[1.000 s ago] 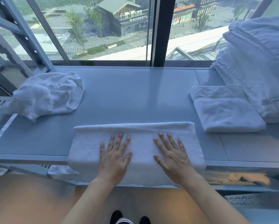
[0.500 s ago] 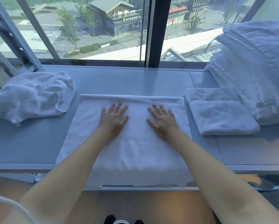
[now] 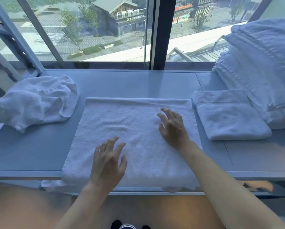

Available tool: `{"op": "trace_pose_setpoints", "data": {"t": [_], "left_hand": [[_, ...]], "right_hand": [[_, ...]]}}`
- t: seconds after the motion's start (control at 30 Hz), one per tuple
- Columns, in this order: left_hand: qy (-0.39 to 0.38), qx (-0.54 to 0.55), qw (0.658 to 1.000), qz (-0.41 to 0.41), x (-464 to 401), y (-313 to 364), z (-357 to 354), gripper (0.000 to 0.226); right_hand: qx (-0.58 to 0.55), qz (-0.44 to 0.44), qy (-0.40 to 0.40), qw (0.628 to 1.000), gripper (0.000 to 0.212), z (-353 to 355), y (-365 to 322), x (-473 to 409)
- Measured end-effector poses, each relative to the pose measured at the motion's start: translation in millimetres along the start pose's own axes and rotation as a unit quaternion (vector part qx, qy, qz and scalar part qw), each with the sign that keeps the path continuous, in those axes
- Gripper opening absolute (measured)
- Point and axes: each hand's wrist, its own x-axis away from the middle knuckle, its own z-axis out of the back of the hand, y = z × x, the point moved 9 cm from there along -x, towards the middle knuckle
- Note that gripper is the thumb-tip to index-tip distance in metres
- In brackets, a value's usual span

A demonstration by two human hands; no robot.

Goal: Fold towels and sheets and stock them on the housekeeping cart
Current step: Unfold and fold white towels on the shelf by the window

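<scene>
A white towel [image 3: 131, 128] lies spread flat on the grey window ledge [image 3: 122, 81], its near edge hanging over the ledge's front. My left hand [image 3: 107, 162] is over the towel's near middle, fingers spread and relaxed. My right hand [image 3: 173, 128] is farther back on the towel's right half, fingers spread and slightly bent. Neither hand grips anything. A folded white towel [image 3: 227, 118] lies just right of the spread one. A crumpled white towel [image 3: 37, 101] sits at the left.
A tall stack of folded white linen [image 3: 264, 66] rises at the far right of the ledge. Large window panes with a dark frame post [image 3: 161, 30] stand behind the ledge. Slanted metal struts [image 3: 11, 35] stand at the back left. Wooden floor lies below.
The towel was pushed out from a narrow band to a wide flat spread. Since then my left hand has drawn back toward the near edge and my right hand has shifted right.
</scene>
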Motion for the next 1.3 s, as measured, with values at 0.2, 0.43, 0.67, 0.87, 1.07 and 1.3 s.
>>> {"op": "trace_pose_setpoints", "data": {"t": [0.2,0.43,0.67,0.87,1.07,1.3], "left_hand": [[-0.005,0.018,1.0,0.001,34.7,-10.5,-16.4,0.049],[-0.025,0.04,0.999,0.016,21.6,-15.6,-21.1,0.055],[-0.046,0.023,0.998,0.038,-49.7,-29.8,-32.1,0.059],[-0.046,0.02,0.998,0.042,-118.4,-32.9,-44.0,0.055],[-0.049,-0.007,0.998,0.035,-107.2,-15.5,-30.2,0.048],[-0.063,0.056,0.995,-0.06,5.7,19.6,-37.2,0.048]], "right_hand": [[-0.069,-0.024,-0.025,0.997,0.04,-5.0,-35.6,118.4],[-0.03,-0.024,-0.084,0.996,0.057,-27.7,-23.6,114.3],[-0.009,-0.017,-0.084,0.996,0.062,-30.5,2.2,36.1],[0.003,-0.022,-0.08,0.997,0.058,-32.5,25.3,-29.2],[-0.002,-0.029,-0.069,0.997,0.056,-25.9,12.9,-13.0],[-0.051,0.033,-0.096,0.994,0.058,-30.5,-17.1,99.1]]}}
